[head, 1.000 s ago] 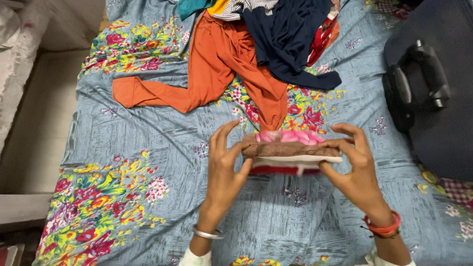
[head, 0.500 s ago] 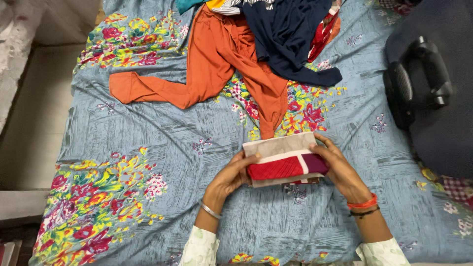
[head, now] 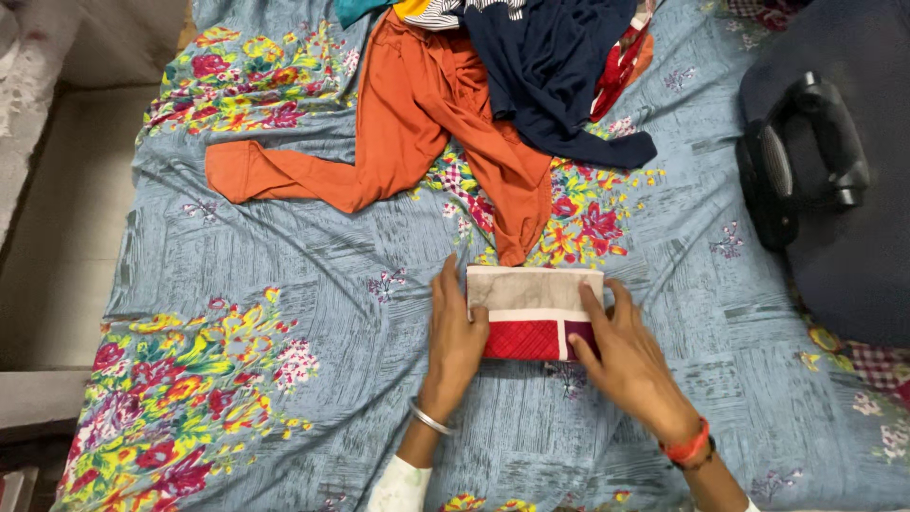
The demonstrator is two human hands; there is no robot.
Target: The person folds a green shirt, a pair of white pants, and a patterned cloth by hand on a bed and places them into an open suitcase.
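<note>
Folded cloth: a small folded cloth (head: 531, 313), beige on its upper half, red with a white stripe and a purple patch on its lower half, lies flat on the bedsheet just below the centre of the frame, between the two hands.
Left hand: the left hand (head: 455, 341) lies flat at the cloth's left edge, fingers straight and together, pointing to the top of the frame, thumb resting on the cloth's lower left corner; the fingers are spread flat, grasping nothing.
Right hand: the right hand (head: 621, 356) presses on the cloth's lower right corner, palm down, fingers extended over the purple patch; flat and released, not clenched.
Wrists: a silver bangle (head: 431, 419) on the left, red and dark bands (head: 690, 448) on the right, pale sleeve ends at the bottom edge.
Surface: a grey-blue bedsheet (head: 284, 275) with bright flower prints, creased.
Further up: an orange garment (head: 417, 123) spreads from the top centre, one leg ending just above the cloth; a navy garment (head: 559, 76) lies partly over it amid other clothes.
Right side: a dark bag with a handle (head: 815, 161).
Left side: pale floor (head: 66, 218) beside the bed.
</note>
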